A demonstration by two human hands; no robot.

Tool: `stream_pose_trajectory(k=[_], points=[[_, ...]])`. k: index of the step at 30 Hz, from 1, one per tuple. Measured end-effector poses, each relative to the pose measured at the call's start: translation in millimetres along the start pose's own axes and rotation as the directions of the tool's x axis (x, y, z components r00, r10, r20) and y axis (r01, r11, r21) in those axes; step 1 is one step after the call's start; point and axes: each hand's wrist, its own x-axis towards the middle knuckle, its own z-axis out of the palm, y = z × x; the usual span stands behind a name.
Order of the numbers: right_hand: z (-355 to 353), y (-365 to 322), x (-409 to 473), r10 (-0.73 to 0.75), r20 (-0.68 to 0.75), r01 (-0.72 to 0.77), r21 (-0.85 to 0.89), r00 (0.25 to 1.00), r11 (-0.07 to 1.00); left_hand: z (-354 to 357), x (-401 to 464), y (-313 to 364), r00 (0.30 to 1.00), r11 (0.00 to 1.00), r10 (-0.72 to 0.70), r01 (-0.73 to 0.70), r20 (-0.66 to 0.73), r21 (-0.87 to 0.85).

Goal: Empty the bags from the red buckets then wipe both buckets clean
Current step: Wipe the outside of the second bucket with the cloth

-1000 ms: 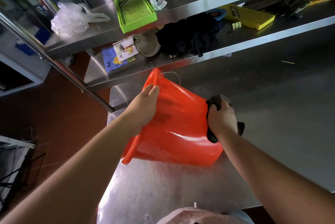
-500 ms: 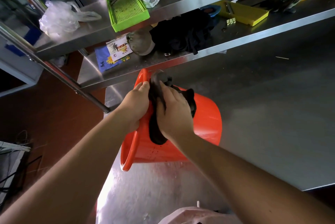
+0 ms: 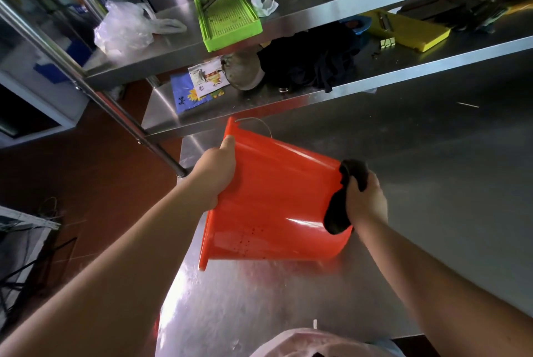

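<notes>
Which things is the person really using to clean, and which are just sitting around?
In use:
red bucket, tipped on its side, left hand gripping its rim
dark cloth, held by the right hand at the bucket's bottom end

Just lying about:
green tray
clear plastic bag
yellow slicer
crumpled tissue

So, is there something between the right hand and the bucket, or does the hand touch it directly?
A dark cloth lies between them. The right hand grips the cloth and presses it on the base end of the red bucket, which lies tilted on the table. The left hand holds the rim directly.
</notes>
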Motion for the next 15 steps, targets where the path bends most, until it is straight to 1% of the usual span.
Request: stream_pose_trajectory(k=[2, 5, 8, 10, 11, 13, 15], points=[[-1.9, -5.5, 4.3, 0.0, 0.012, 0.0, 0.01, 1.0, 1.0, -1.8, 2.0, 2.7, 0.999, 0.999, 0.046, -0.046, 0.019, 0.003], [-12.3, -12.0, 17.9, 0.009, -0.008, -0.009, -0.005, 1.0, 1.0, -9.0, 3.6, 5.3, 0.995, 0.986, 0.05, -0.036, 0.086, -0.162], [-24.2, -13.9, 35.1, 0.042, -0.004, -0.042, -0.047, 0.999, 0.998, -4.9, 2.4, -2.2, 0.973, 0.983, 0.087, -0.049, 0.215, -0.175], [-28.9, -14.0, 43.0, 0.063, 0.013, -0.062, -0.079, 0.998, 0.995, 5.4, -3.5, -8.6, 0.949, 0.97, 0.079, -0.003, 0.306, -0.244], [-30.2, -14.6, 45.1, 0.071, 0.018, -0.069, -0.096, 0.997, 0.993, 11.2, -6.9, -10.4, 0.944, 0.958, 0.071, 0.025, 0.322, -0.285], [-29.9, -17.1, 45.9, 0.067, 0.024, -0.064, -0.132, 0.997, 0.989, 20.1, -9.3, -8.7, 0.952, 0.935, 0.054, 0.057, 0.301, -0.35], [-26.7, -24.6, 38.7, 0.016, 0.036, -0.01, -0.183, 0.999, 0.983, 26.1, -10.0, -3.2, 0.963, 0.943, 0.062, 0.029, 0.261, -0.332]])
